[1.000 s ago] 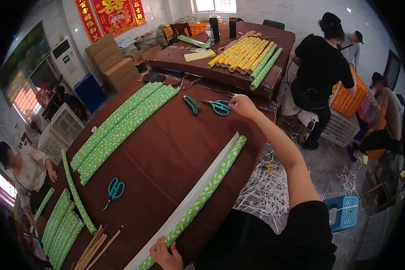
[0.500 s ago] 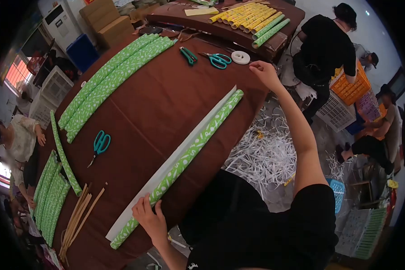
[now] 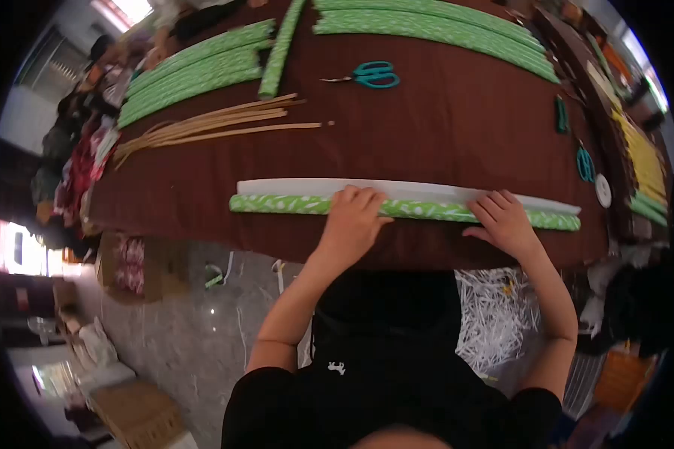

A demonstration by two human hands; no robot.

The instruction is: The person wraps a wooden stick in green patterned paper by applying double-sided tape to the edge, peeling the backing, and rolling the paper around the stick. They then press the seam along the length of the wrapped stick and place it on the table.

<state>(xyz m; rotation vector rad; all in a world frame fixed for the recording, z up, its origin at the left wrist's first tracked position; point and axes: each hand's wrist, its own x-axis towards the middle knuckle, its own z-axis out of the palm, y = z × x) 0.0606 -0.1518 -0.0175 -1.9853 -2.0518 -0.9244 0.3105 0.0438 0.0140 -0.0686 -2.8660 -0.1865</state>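
Note:
A long roll of green-and-white patterned wrapping paper (image 3: 427, 210) lies along the near table edge, with a strip of its white underside (image 3: 281, 187) unrolled along the far side. My left hand (image 3: 354, 223) is curled over the roll left of its middle, fingertips on the white strip and thumb pointing right. Farther right, my right hand (image 3: 504, 222) curves over the same roll, its thumb stretched left on the near side. The hands partly hide the paper beneath them.
Teal-handled scissors (image 3: 376, 75), thin brown sticks (image 3: 240, 120) and several finished green rolls (image 3: 427, 22) lie on the brown-covered table (image 3: 442, 135). At right are a cutter (image 3: 561, 114), more scissors (image 3: 585, 162) and white tape (image 3: 603, 190). Shredded paper (image 3: 494, 314) covers the floor.
My view has turned left toward the roll. My right hand has come from near the tape onto the roll; my left hand has shifted from its end toward the middle.

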